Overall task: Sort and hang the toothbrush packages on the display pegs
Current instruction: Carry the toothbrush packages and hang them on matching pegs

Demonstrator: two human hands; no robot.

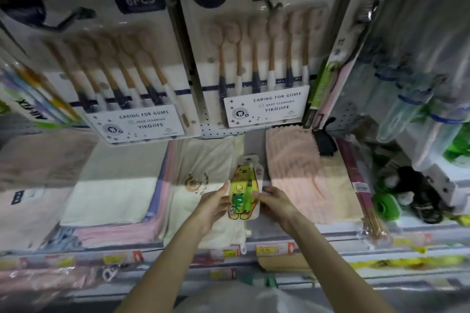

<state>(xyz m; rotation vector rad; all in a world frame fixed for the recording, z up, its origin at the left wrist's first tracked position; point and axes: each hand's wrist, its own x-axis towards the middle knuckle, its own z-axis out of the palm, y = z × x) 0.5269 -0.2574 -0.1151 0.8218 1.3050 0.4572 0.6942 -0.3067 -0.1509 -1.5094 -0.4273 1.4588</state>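
Note:
A small yellow bear-shaped toothbrush package [243, 187] with a green brush and a green frog figure is held upright in front of the shelf. My left hand [213, 204] grips its left edge and my right hand [276, 202] grips its right edge. Above, two large six-piece toothbrush packs hang on black pegs: one at the left [119, 68] and one at the centre [256, 53]. A slim green and pink toothbrush pack [333, 68] hangs to the right of them. At the far left hangs a multicolour toothbrush pack [33, 94].
Folded towels lie on the shelf below: cream [112, 201], pink [305, 175] and beige [28, 160]. Clear plastic packs [417, 89] hang at the right. Green and black items [407, 193] sit at the right on the shelf. Price tags [273, 249] line the shelf edge.

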